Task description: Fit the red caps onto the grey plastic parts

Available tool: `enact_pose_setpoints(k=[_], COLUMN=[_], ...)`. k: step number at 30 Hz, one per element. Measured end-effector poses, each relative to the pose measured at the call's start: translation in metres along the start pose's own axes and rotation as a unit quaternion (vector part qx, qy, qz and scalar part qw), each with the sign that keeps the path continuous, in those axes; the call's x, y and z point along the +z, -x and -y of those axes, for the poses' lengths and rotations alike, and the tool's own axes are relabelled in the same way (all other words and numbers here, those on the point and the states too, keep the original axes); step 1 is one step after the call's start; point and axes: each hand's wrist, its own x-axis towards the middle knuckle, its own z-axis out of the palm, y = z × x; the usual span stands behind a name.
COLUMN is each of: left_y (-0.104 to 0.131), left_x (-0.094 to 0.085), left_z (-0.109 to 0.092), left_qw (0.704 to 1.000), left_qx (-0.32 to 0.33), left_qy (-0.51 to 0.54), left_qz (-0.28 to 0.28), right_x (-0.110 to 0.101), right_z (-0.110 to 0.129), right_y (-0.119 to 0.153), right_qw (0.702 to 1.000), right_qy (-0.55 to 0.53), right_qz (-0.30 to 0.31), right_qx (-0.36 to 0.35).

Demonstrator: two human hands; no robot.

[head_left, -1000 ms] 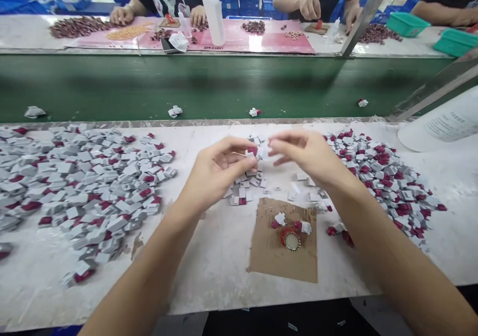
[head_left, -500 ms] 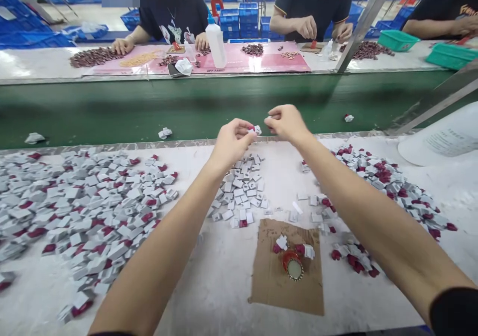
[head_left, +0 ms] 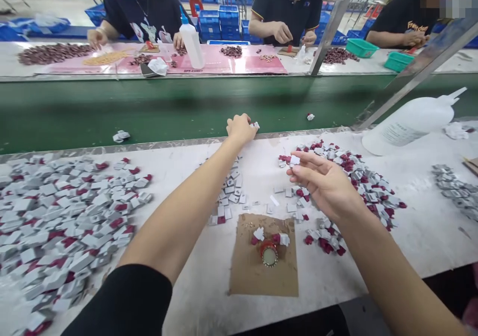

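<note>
My left hand reaches over the near edge of the green belt, its fingers closed on a small white and dark red piece. My right hand is lower and to the right, pinching a white piece between thumb and fingers. Below the hands lies a brown cardboard square bearing a round red container and two white and red pieces. A group of white pieces sits partly under my left forearm. To the right is a pile of white and red pieces.
A large heap of white and red pieces spreads at the left. A white bottle leans at the right by a slanted metal post. Across the green belt, several people work at another table.
My left hand has moved forward to the belt with its piece. My right hand has drawn back toward the right pile and turned. The whole view has shifted right.
</note>
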Motion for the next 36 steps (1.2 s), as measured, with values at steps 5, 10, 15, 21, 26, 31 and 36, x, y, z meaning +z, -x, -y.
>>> enact_pose_setpoints(k=[5,10,15,21,26,31,36], left_y=[0.054,0.125,0.151,0.145,0.137,0.132,0.131], left_x=[-0.033,-0.062,-0.065,-0.052,-0.049,-0.053,-0.052], left_z=[0.016,0.050,0.056,0.044,0.049,0.051,0.050], left_qw=[0.997,0.988,0.973,0.962,0.963,0.959,0.958], left_qx=[0.047,0.093,0.129,0.107,0.119,0.143,0.167], left_qy=[-0.066,-0.124,-0.192,-0.253,-0.244,-0.242,-0.233], left_qz=[-0.002,0.008,0.005,0.008,0.003,0.020,0.023], right_x=[-0.010,-0.032,-0.029,-0.016,-0.017,-0.017,-0.016], right_z=[-0.006,-0.024,-0.047,-0.058,-0.059,-0.063,-0.064], right_y=[0.034,0.083,0.110,0.129,0.142,0.149,0.153], right_qw=[0.999,0.995,0.988,0.977,0.967,0.955,0.951], right_qy=[0.027,0.096,0.145,0.197,0.236,0.262,0.269], right_qz=[-0.028,0.005,0.019,-0.016,0.040,0.056,0.052], right_qx=[-0.010,-0.011,-0.053,-0.085,-0.091,-0.125,-0.141])
